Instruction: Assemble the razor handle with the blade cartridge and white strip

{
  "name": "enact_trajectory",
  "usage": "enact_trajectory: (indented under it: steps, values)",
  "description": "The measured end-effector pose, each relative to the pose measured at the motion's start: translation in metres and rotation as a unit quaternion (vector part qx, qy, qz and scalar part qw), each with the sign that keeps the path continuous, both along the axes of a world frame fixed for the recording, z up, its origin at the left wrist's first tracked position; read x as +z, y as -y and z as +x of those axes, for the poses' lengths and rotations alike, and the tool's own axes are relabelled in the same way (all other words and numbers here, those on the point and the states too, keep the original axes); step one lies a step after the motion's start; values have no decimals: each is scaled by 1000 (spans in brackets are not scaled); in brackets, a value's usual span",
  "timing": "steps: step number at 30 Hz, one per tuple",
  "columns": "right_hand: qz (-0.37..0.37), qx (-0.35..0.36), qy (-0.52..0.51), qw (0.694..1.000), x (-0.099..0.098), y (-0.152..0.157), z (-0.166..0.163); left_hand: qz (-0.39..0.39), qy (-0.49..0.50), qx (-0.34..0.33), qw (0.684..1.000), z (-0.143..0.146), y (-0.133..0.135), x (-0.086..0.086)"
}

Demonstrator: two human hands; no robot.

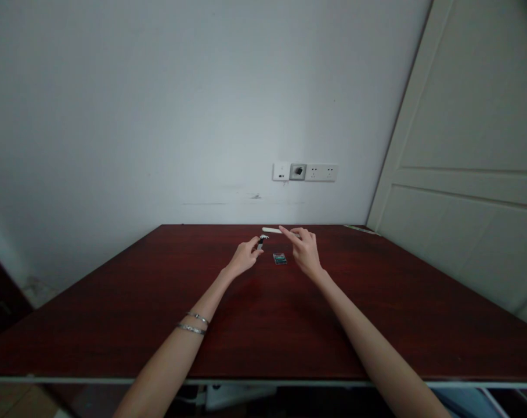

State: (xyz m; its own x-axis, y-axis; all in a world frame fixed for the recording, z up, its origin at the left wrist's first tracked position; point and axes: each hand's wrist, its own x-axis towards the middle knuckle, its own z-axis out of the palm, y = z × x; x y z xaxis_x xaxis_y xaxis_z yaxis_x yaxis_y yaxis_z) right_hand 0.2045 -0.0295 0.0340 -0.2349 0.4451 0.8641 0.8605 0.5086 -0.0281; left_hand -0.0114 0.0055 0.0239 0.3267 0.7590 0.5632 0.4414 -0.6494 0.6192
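Left hand [245, 255] grips tool [260, 242], right hand [306, 251] free; mid-table [263, 331].

The table [115, 302] is finished in dark reddish-brown with a faint wood grain. On it a teal-and-dark packet [280, 258] and a white strip [271, 230] are seen. Just above it a black-and-silver small object [260, 242] is seen. White socket plates [321, 172] flank a grey plate [297, 172] above the table.
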Motion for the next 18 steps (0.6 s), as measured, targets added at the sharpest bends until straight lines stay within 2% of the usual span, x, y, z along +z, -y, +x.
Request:
enact_trajectory:
  steps: [3, 9, 14, 18]
  values:
    - [-12, 4, 25, 1000, 0, 0, -5, 5, 6, -3, 1000, 0, -1, 0]
    - [-9, -17, 6, 1000, -8, -4, 16, 14, 15, -10, 1000, -5, -6, -1]
    - [1, -5, 16, 1000, -2, 0, -1, 27, -39, -5, 999, -2, 0, -1]
    - [-4, 4, 40, 999, -3, -3, 3, 29, -23, -11, 999, -1, -1, -1]
